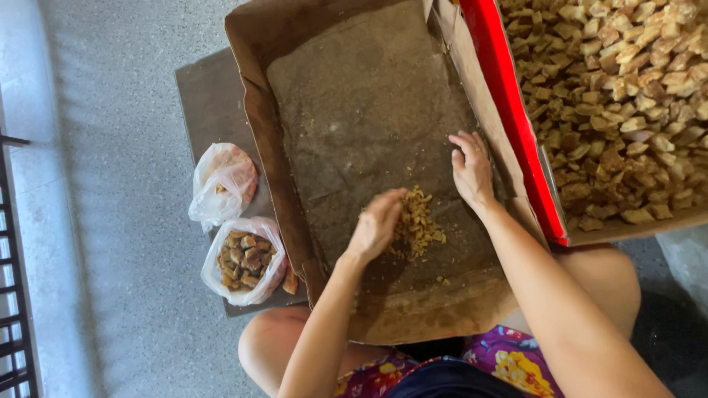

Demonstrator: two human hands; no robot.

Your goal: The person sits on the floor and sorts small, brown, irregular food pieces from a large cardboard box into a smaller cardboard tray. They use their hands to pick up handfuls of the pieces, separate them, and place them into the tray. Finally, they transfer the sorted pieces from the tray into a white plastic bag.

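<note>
Here I am cupping my left hand (377,223) loosely over the small heap of brown pieces (419,225) on the floor of the cardboard box (354,103), gathering them, while my right hand (472,169) is resting open and flat beside, steadying the liner.

Bare arms, floral garment

I see both forearms sleeveless, hands without gloves, and a purple garment (509,357) printed with yellow and red flowers across the lap.
</note>
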